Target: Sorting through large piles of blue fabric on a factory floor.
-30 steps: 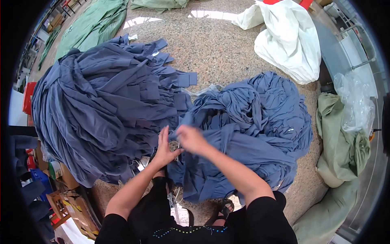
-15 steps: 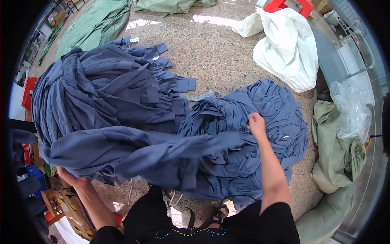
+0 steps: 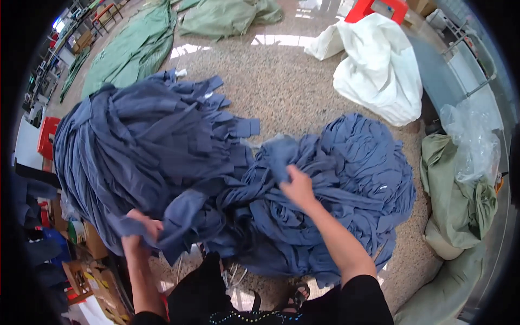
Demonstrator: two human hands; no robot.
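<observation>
A large pile of blue-grey garments (image 3: 135, 124) lies at the left, its layers draped side by side with cuffs and bands pointing right. Next to it at the right is a crumpled heap of the same blue cloth (image 3: 368, 157). My left hand (image 3: 142, 227), slightly blurred, is closed on a blue garment (image 3: 187, 208) at the near edge of the left pile; cloth covers part of its fingers. Between the two piles, my right hand (image 3: 299, 188) has its fingers closed on a blurred upper part of blue cloth.
A white sack (image 3: 379, 70) lies at the far right by a red stool (image 3: 376, 10). Green sacks (image 3: 130, 54) are spread at the far left. Clear plastic (image 3: 470, 141) rests on a green bag (image 3: 455, 189) at the right. Cardboard boxes (image 3: 103, 279) stand at the near left.
My right hand has moved left and closed on cloth between the piles. My left hand has shifted right and slightly away from me. The garment stretched across the front has dropped and bunched up.
</observation>
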